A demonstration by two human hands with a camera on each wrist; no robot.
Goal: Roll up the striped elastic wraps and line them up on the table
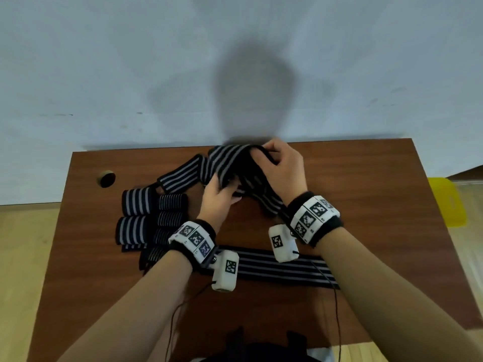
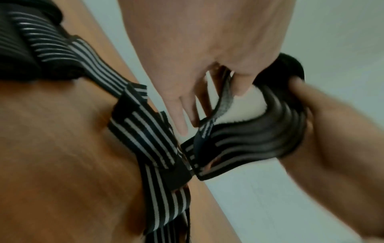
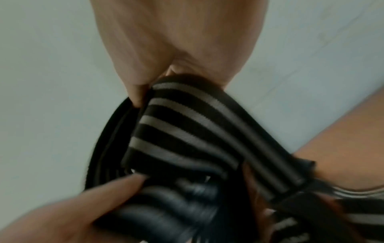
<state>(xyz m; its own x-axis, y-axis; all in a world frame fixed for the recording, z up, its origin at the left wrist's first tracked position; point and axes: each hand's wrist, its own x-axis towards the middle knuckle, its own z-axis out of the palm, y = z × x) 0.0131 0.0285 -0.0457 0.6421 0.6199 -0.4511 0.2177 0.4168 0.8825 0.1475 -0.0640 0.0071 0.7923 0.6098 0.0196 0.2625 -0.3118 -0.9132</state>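
I hold one black, grey-striped wrap (image 1: 230, 163) bunched above the table's far edge. Another (image 1: 282, 267) lies flat near me. Rolled wraps (image 1: 137, 205) sit lined up at my left.

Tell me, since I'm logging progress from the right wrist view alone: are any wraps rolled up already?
Observer: Yes. Rolled wraps sit in two columns on the left side of the table.
Operator: Any lying flat?
Observer: One flat wrap lies stretched along the near side, below the wrists.
Operator: Where does the one in my view go?
Observer: The held wrap, gripped by the left hand and right hand, trails leftward onto the table toward the rolls.
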